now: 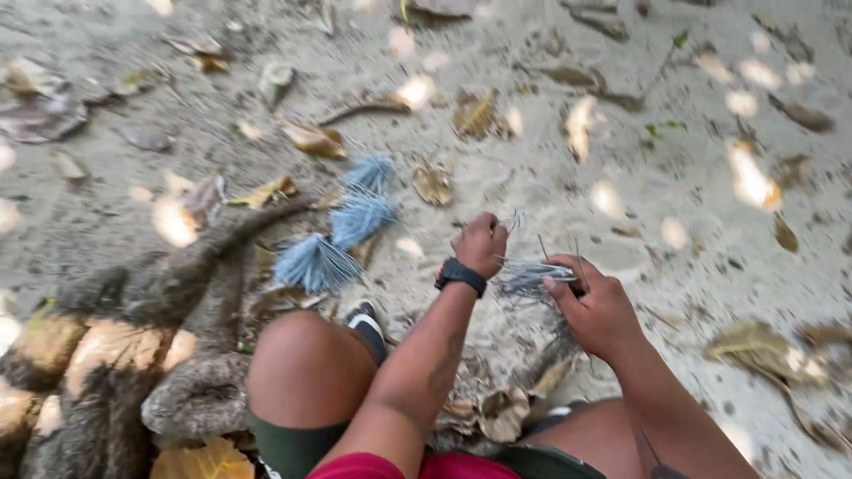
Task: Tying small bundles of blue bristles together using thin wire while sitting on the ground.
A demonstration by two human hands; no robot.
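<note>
1. Head view looks straight down at your lap as you sit on sandy ground [621,231]; your left hand [480,245] sits near centre, curled into a loose fist with a black wristband [461,276] at the wrist; whether it pinches a strand you cannot tell for the blur.
2. Your right hand [596,306], at about 3 o'clock from the left, closes thumb and fingers on a small bundle of thin grey-blue strands [531,278] that spans the gap between both hands.
3. Three finished blue bundles [342,226] lie at 10 o'clock, against a tree root [177,275]; dry leaves [311,137] lie scattered about.
4. Judging by this, you are gathering and evening strands; the next move seems to call for a steady grip so none slip.
</note>
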